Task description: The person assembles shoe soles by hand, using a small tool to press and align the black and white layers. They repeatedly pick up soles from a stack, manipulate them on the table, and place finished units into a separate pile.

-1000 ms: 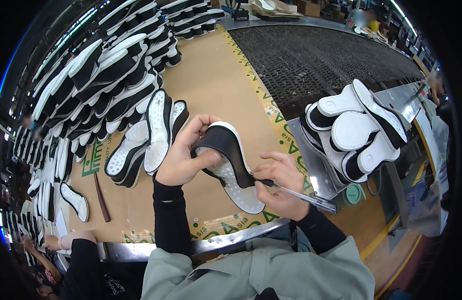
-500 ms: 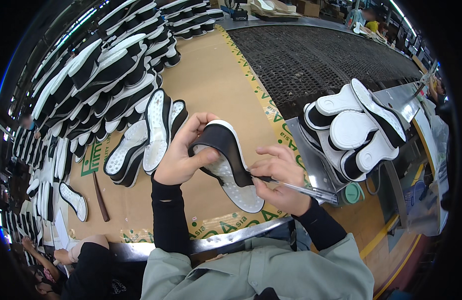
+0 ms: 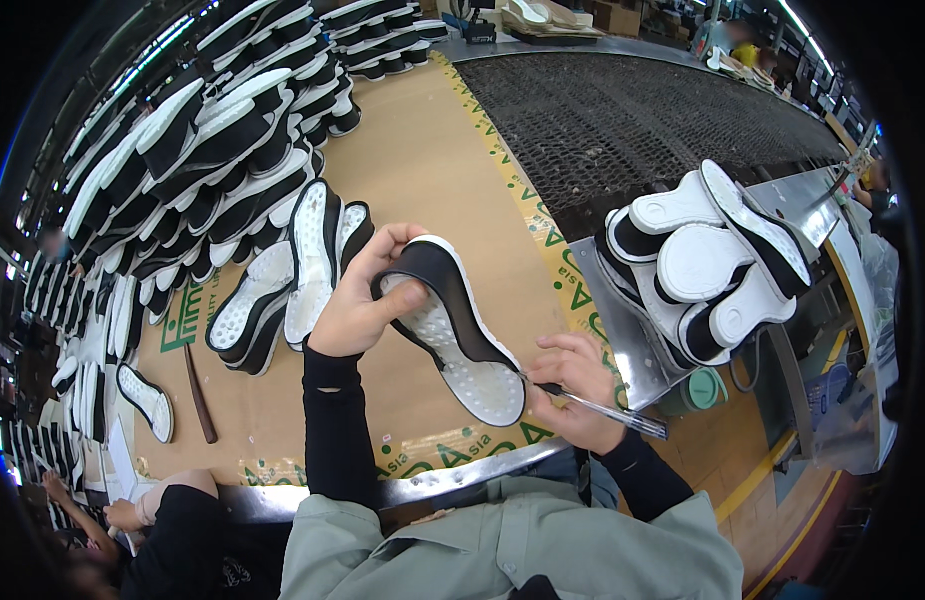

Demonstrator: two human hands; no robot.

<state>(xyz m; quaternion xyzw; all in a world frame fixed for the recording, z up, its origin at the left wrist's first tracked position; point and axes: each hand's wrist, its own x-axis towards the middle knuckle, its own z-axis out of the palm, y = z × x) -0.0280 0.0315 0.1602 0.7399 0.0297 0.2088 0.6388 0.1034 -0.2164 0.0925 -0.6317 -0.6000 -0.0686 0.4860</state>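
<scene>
My left hand (image 3: 360, 297) is closed around the heel end of a shoe sole (image 3: 450, 318). This sole has a black side, a white rim and a dimpled white inner face. It is held tilted above the table, its toe end toward me. In my right hand (image 3: 580, 388) is a slim pen (image 3: 610, 412) with a clear barrel and a black grip. The pen's tip meets the sole's right edge near the toe end, though I cannot tell whether it touches. Left of my left hand stand more black-and-white soles (image 3: 312, 262) on the brown paper.
Tall stacks of soles (image 3: 217, 140) fill the left side. A pile of soles (image 3: 707, 262) sits on the metal ledge to the right, beside a dark mesh conveyor (image 3: 632, 120). A brown stick (image 3: 199, 395) and a single sole (image 3: 145, 402) lie at left. Other people are nearby.
My right hand and the pen have moved down and slightly right along the sole's edge, toward its toe end. The left hand keeps its hold, with the sole turned slightly.
</scene>
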